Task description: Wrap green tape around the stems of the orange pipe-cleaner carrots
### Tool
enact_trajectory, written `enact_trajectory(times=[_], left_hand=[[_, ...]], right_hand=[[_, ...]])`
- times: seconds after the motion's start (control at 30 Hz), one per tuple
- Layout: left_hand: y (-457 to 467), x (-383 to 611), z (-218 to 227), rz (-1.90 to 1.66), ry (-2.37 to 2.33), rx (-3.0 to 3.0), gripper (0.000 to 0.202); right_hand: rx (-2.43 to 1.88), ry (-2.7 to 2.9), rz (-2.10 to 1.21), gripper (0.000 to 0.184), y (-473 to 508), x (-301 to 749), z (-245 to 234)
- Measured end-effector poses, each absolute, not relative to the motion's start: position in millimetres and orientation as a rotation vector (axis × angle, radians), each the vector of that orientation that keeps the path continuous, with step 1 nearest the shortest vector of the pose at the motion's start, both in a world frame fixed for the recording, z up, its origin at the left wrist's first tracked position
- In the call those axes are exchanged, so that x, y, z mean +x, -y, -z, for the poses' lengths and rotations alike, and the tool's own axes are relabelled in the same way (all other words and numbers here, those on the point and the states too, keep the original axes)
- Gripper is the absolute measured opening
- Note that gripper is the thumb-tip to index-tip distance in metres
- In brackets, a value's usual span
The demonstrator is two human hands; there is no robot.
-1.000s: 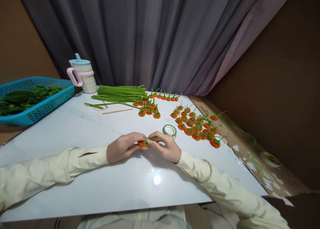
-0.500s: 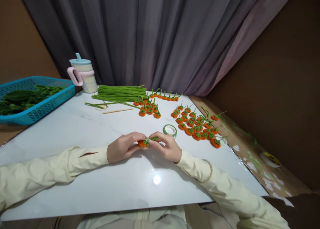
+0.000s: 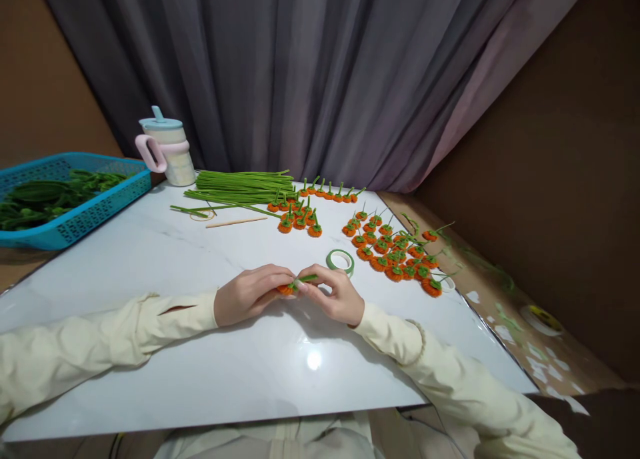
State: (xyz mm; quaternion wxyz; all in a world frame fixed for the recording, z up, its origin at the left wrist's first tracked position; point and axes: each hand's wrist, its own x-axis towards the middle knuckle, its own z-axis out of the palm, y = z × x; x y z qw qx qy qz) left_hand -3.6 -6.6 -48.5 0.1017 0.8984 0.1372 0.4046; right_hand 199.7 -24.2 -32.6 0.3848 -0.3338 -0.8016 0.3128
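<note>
Above the middle of the white table [image 3: 200,372], my left hand [image 3: 253,292] is closed round a small orange pumpkin [image 3: 285,289] that looks made of pipe cleaner. Its fingers cover much of the orange body. My right hand [image 3: 334,294] pinches the green stem [image 3: 309,278] at the pumpkin's top, thumb and forefinger pressed together. The stem points to the right. Just beyond the right hand lies a roll of green tape [image 3: 340,261]. Further right stand several like orange pumpkins [image 3: 380,247] with green tops, and another group [image 3: 300,219] sits further back.
A bundle of green pipe cleaners [image 3: 240,187] lies at the back, with a thin wooden stick [image 3: 237,223] before it. A cup with a straw [image 3: 173,153] stands at the back left, beside a blue basket [image 3: 107,202] of green pieces. Paper scraps [image 3: 537,369] lie at right.
The fingers of my left hand have closed further over the pumpkin, so less of its orange shows. My right hand keeps its pinch on the stem.
</note>
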Motion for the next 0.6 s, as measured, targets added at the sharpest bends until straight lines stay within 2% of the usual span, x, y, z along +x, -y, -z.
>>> enact_trajectory(times=[0.33, 0.6], left_hand=[[7.5, -3.7, 48.4, -1.175, -0.396, 2.601, 0.018], [6.7, -4.3, 50.4, -1.176, -0.36, 2.592, 0.023]], right_hand=[[-0.844, 2.077, -0.703, 0.011, 25.7, 200.2, 35.3], [-0.594, 2.177, -0.387, 0.016, 24.8, 200.5, 38.4]])
